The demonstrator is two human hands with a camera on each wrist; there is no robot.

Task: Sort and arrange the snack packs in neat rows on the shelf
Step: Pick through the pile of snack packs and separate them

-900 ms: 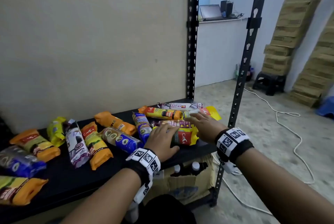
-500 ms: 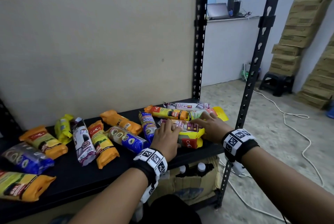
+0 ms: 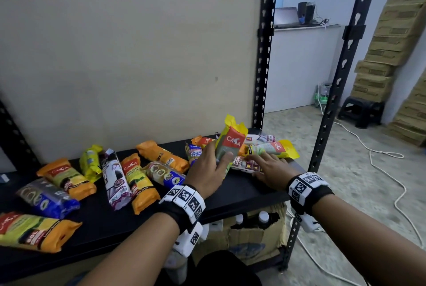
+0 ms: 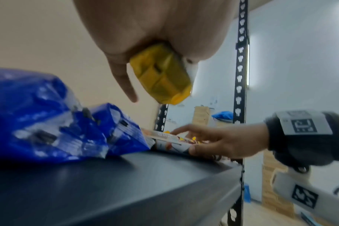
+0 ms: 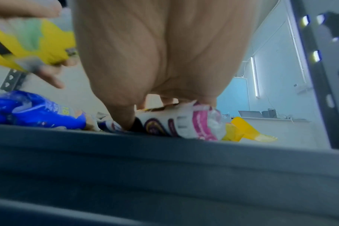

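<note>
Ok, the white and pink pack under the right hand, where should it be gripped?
Probably across its middle, from above. The white and pink pack lies flat on the shelf, long axis running left-right, with the right hand already resting on top; its crimped ends look flimsy.

A black shelf (image 3: 242, 195) on a slotted metal frame (image 3: 262, 55) carries scattered snack packs before a beige back panel (image 3: 129, 66). The left hand (image 3: 207, 170) grips a yellow pack (image 3: 230, 142) with a red label, tilted up off the shelf. The right hand (image 3: 269, 168) rests with spread fingers on a white and red pack (image 3: 242, 163) lying flat near the shelf's right end. Further left lie an orange pack (image 3: 161, 155), a blue pack (image 3: 166, 174), a purple and white pack (image 3: 116, 179) and others. Both wrists wear bands with black-and-white markers. Beneath the shelf stands an open cardboard box (image 3: 253, 235). A white cable (image 3: 380, 154) lies across the floor, and stacked cartons (image 3: 396, 32) lean at right.
</note>
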